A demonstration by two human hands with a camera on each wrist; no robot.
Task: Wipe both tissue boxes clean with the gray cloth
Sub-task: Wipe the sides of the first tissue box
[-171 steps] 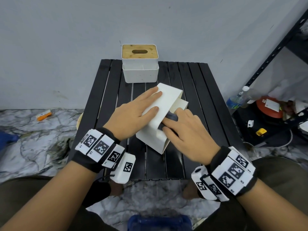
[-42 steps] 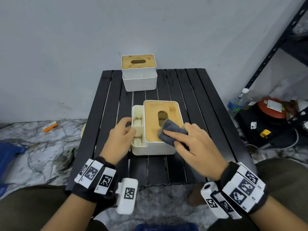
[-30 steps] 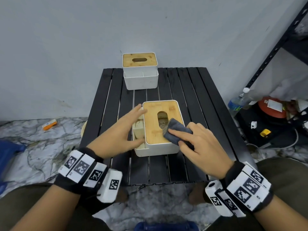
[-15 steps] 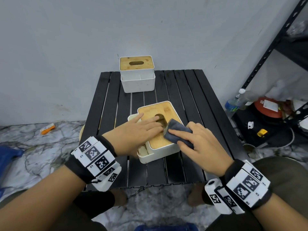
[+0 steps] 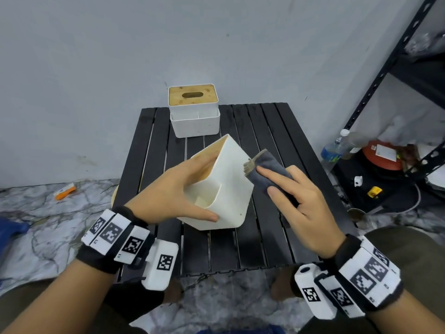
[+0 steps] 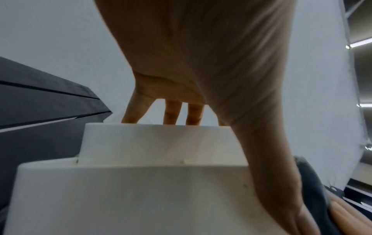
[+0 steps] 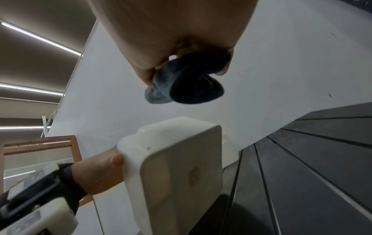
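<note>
My left hand (image 5: 178, 189) grips the near tissue box (image 5: 228, 184), white with a wooden lid, and holds it tipped on its side above the black slatted table (image 5: 265, 237). Fingers lie on the lid, the thumb on the side pocket. The box's pocket side (image 6: 141, 182) fills the left wrist view; its underside (image 7: 181, 174) shows in the right wrist view. My right hand (image 5: 296, 196) pinches the folded gray cloth (image 5: 267, 172) just right of the box, apart from it. The cloth (image 7: 185, 82) hangs bunched under the fingers. The second tissue box (image 5: 193, 109) stands upright at the table's far edge.
A black metal shelf (image 5: 385, 68) rises at the right, with a water bottle (image 5: 334, 148), a red round container (image 5: 382, 155) and small items on the floor beside it. A gray wall stands behind the table. An orange item (image 5: 65, 191) lies on the marble floor at left.
The near box has gone from lying flat with its lid up to being lifted and tipped on its side by my left hand. My right hand has drawn the cloth off the lid.
</note>
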